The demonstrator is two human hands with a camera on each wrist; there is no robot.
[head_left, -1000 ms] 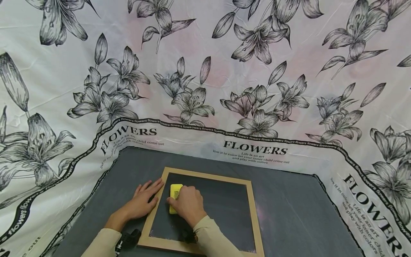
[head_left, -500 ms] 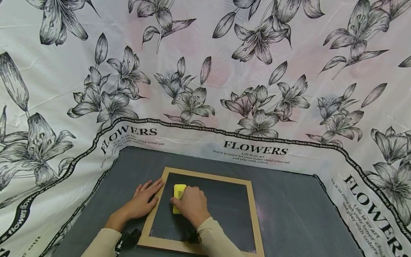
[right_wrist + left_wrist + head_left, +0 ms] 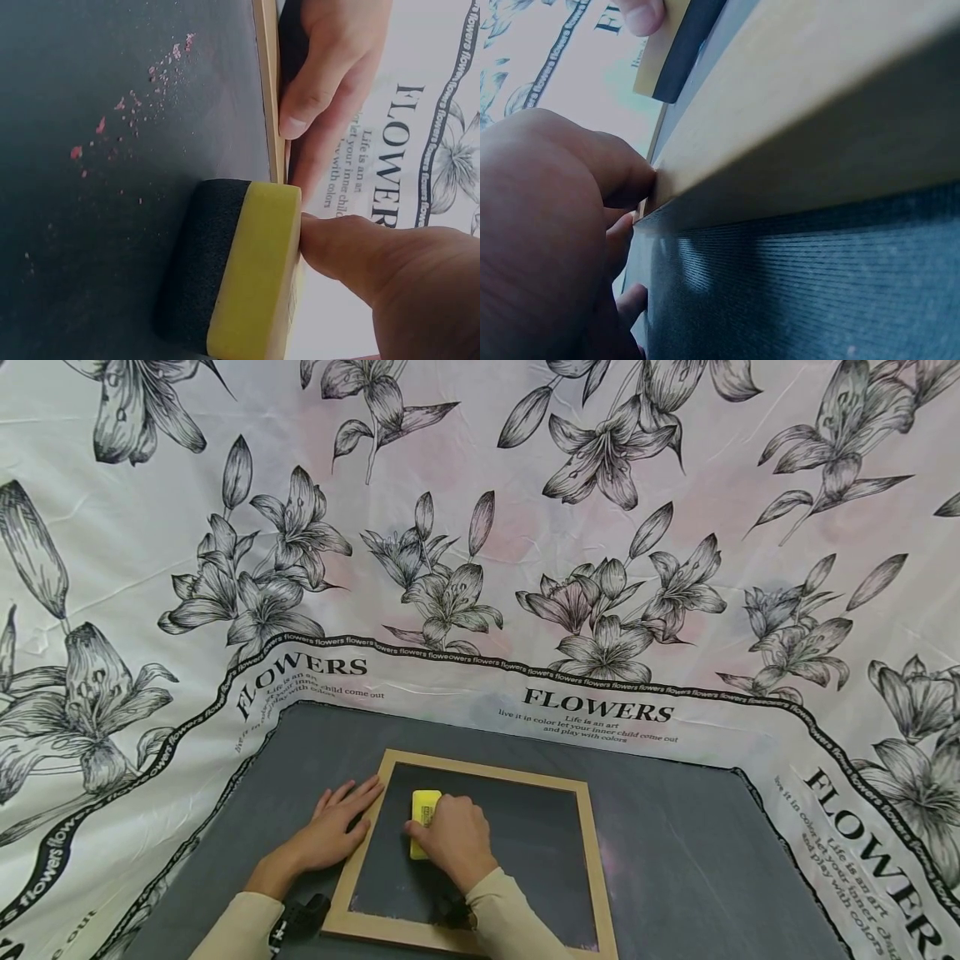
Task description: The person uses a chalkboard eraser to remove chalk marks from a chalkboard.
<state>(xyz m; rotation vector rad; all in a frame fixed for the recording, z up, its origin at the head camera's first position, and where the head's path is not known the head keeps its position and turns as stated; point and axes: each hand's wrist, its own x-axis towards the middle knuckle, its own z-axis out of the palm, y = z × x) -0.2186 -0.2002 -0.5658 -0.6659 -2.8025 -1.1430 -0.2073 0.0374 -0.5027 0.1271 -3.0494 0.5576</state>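
Note:
In the head view a blackboard [image 3: 525, 843] with a pale wooden frame [image 3: 592, 852] lies on the dark table. My right hand [image 3: 459, 839] grips a yellow blackboard eraser [image 3: 422, 806] on the left half of the board. The right wrist view shows the eraser's dark felt side [image 3: 202, 262] against the board, with my right thumb [image 3: 337, 244] on the yellow back. My left hand [image 3: 326, 831] rests along the frame's left side, fingers straight, the fingertips and thumb touching its edge. In the left wrist view the left thumb [image 3: 622, 169] presses the frame's side.
Pinkish chalk crumbs [image 3: 120, 105] lie scattered on the board. A dark grey mat [image 3: 697, 860] covers the table around the frame. Behind and at both sides hangs a white cloth [image 3: 480, 527] printed with flowers. A black strapped device [image 3: 300, 918] sits at the left wrist.
My right hand and the eraser have slid a little to the right across the board. The left hand and the frame have stayed in place.

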